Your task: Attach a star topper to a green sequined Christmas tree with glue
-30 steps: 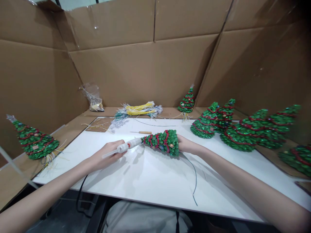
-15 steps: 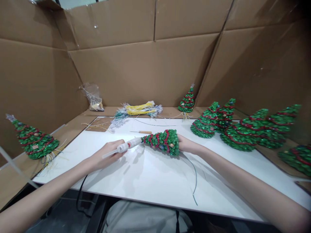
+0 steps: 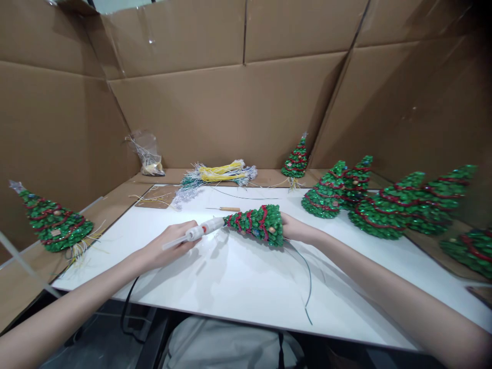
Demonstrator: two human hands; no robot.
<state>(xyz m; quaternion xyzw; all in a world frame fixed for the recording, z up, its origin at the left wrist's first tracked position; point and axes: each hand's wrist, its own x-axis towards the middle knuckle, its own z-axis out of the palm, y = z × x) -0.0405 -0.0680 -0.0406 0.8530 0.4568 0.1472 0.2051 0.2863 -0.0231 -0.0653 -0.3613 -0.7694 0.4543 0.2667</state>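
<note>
My left hand (image 3: 176,241) is wrapped around a white glue gun (image 3: 195,233), with a translucent glue stick poking out of its back end. The gun's nozzle meets the narrow tip of a small decorative Christmas tree (image 3: 255,225), green with red garland and tiny ornaments. That tree lies on its side just over the white table, its wide base to the right. Holding it at the base is my right hand (image 3: 292,227), whose fingers are hidden by the tree. A thin green wire (image 3: 309,277) trails from the base onto the tabletop.
An awl (image 3: 229,209) lies behind the held tree. Bundled yellow and white wires (image 3: 223,171) and a plastic bag (image 3: 149,159) sit at the back. Several finished-looking trees (image 3: 323,195) stand right; another tree (image 3: 57,223) leans at left. Cardboard walls (image 3: 230,113) enclose the table.
</note>
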